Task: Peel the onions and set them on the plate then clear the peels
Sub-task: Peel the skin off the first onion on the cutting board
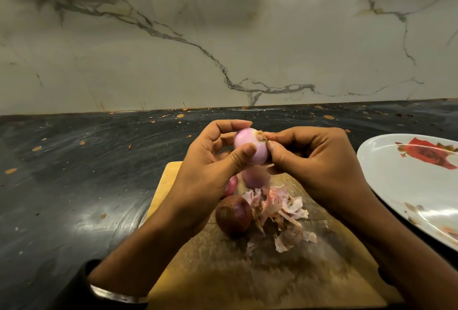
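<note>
At nine o'clock the dark countertop (74, 173) is seen, speckled with small brown flecks, and at seven o'clock a bangle (116, 294) on the left wrist is cut off by the lower edge. The wooden cutting board (171, 180) lies at six o'clock; most of it is covered by the two forearms, and its near end is smeared by blur.

The left hand (210, 173) is raised over the board, and a peeled pink onion (249, 144) is gripped in it, the thumb pressed on the near face and the fingers curled over the top and far side. What lies under the palm cannot be seen. Just below the thumb a red onion (231, 185) shows only as a sliver, and a second pale peeled onion (255, 177) is half hidden beneath the held one. Nearer the viewer, an unpeeled brown-skinned onion (233, 215) rests on the board, touching a heap of papery peels (280, 213) at its three o'clock.

The right hand (319, 161) meets the held onion from three o'clock; the brown root tuft at the onion's upper right is pinched between thumb and forefinger, the remaining fingers being curled inward. How firmly the tuft is held cannot be made out.

At three o'clock a white plate (386, 173) with a red rose print is cropped by the right edge.
</note>
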A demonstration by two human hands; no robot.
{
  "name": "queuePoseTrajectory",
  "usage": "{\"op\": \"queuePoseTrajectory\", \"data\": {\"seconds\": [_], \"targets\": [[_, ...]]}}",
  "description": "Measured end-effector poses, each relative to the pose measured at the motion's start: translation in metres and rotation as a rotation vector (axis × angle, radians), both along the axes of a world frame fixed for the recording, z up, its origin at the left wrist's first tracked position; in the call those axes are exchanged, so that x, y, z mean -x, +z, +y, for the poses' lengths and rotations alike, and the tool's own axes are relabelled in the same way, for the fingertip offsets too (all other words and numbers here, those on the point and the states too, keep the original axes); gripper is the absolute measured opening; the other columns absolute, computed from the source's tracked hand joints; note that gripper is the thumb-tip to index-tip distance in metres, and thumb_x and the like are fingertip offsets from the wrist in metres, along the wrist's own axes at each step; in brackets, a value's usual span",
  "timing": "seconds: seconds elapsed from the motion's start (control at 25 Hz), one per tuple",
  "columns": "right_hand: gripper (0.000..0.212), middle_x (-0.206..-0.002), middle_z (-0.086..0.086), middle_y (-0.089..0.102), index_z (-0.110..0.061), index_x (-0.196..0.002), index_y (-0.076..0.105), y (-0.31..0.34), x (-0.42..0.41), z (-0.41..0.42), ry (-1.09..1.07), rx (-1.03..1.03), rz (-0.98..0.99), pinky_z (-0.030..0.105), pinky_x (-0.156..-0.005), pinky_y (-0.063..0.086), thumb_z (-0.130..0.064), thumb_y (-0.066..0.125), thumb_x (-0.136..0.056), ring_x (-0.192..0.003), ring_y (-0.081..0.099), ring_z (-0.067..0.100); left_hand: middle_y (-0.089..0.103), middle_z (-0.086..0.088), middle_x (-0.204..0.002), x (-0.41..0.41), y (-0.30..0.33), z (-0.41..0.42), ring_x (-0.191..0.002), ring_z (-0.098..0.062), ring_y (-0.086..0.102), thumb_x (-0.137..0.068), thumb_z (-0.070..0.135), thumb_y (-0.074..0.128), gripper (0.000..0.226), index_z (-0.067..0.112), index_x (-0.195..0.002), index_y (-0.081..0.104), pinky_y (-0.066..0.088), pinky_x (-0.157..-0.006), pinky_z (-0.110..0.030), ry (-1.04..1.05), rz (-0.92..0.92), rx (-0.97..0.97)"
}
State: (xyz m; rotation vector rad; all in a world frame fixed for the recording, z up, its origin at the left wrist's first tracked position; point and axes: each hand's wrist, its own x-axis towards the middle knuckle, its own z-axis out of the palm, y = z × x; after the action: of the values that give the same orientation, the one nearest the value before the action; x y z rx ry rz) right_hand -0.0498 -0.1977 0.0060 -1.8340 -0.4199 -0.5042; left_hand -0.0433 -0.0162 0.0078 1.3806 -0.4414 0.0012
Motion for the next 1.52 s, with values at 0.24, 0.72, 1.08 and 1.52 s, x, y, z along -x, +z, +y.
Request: {"op": "queuePoseTrajectory", "data": {"seconds": [0.24, 0.72, 1.08, 1.52], "targets": [[0.008, -0.076, -0.004, 0.076, -0.014, -0.092, 0.080, -0.007, 0.000, 0.003, -0.131, 0.112, -0.115, 0.041, -0.061, 0.059, -0.011, 0.075, -0.086, -0.068, 0.072, 0.016, 0.065, -0.011, -0.117, 0.004, -0.001, -0.002, -0.099, -0.020, 0.072, -0.076, 0.017, 0.068, 0.042, 0.013, -0.117, 0.059, 0.059, -0.075, -0.025, 0.000, -0.015, -0.032], [0.015, -0.088, -0.005, 0.077, -0.013, -0.105, 0.077, -0.010, -0.001, 0.005, -0.123, 0.022, -0.106, 0.031, -0.065, 0.063, -0.011, 0.069, -0.093, -0.077, 0.075, 0.010, 0.071, -0.012, -0.113, 0.002, 0.002, -0.001, -0.101, -0.025, 0.072, -0.079, 0.021, 0.065, 0.040, 0.015, -0.118, 0.061, 0.059, -0.077, -0.027, -0.032, 0.056, 0.051], [0.024, -0.097, 0.005, 0.079, -0.007, -0.108, 0.075, 0.003, 0.001, 0.003, 0.133, -0.248, 0.172, 0.029, -0.069, 0.063, -0.007, 0.069, -0.085, -0.085, 0.077, 0.022, 0.071, -0.015, -0.112, 0.002, 0.008, 0.000, -0.097, -0.024, 0.072, -0.072, 0.019, 0.066, 0.041, 0.014, -0.112, 0.063, 0.060, -0.076, -0.026, -0.023, 0.074, 0.152], [0.015, -0.085, 0.015, 0.077, -0.008, -0.101, 0.075, 0.004, 0.002, 0.005, 0.103, -0.369, 0.344, 0.025, -0.061, 0.060, -0.005, 0.065, -0.090, -0.076, 0.076, 0.026, 0.071, -0.003, -0.111, 0.001, 0.004, -0.001, -0.100, -0.018, 0.072, -0.073, 0.007, 0.067, 0.041, 0.012, -0.113, 0.062, 0.058, -0.076, -0.023, -0.004, 0.025, 0.085]]}}
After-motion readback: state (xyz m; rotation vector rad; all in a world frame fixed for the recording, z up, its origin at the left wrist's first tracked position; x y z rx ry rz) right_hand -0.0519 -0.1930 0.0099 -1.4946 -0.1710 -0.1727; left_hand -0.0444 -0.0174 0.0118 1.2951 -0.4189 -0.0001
